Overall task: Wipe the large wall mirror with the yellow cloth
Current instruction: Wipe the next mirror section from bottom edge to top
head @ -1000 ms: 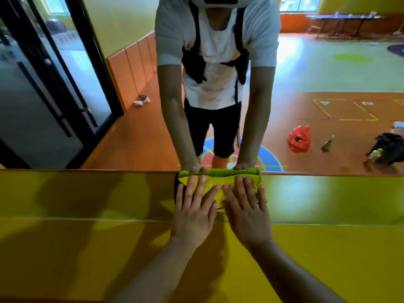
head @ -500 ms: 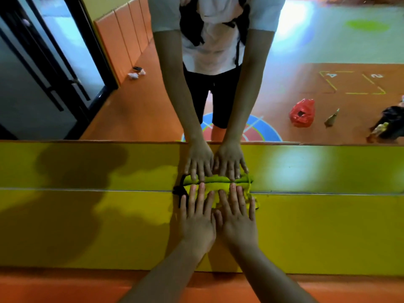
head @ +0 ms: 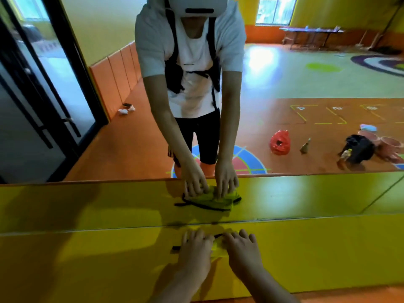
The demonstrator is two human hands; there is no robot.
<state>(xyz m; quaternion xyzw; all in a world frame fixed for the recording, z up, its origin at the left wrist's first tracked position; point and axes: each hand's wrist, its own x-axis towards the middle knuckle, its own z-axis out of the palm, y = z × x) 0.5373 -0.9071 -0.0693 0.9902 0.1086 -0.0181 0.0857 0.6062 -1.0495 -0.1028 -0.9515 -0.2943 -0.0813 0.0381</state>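
The large wall mirror [head: 306,84] fills the upper part of the view, with its lower edge running across just above my hands. The yellow cloth [head: 218,248], trimmed in black, lies bunched against the yellow panel just below that edge. My left hand [head: 194,248] grips its left side. My right hand [head: 242,248] grips its right side. Both hands have curled fingers, and the reflection shows them digging into the crumpled cloth. Most of the cloth is hidden under my hands.
A glossy yellow padded panel [head: 87,259] covers the wall below the mirror, down to the orange floor [head: 349,294]. The mirror reflects a person in a white shirt, a black-framed glass door [head: 43,106], a red bag [head: 279,142] and a black bag [head: 358,148].
My flat hands pressed the cloth at the mirror's bottom edge before. They are now on the panel below it, fingers curled and the cloth bunched between them. The view has tilted up.
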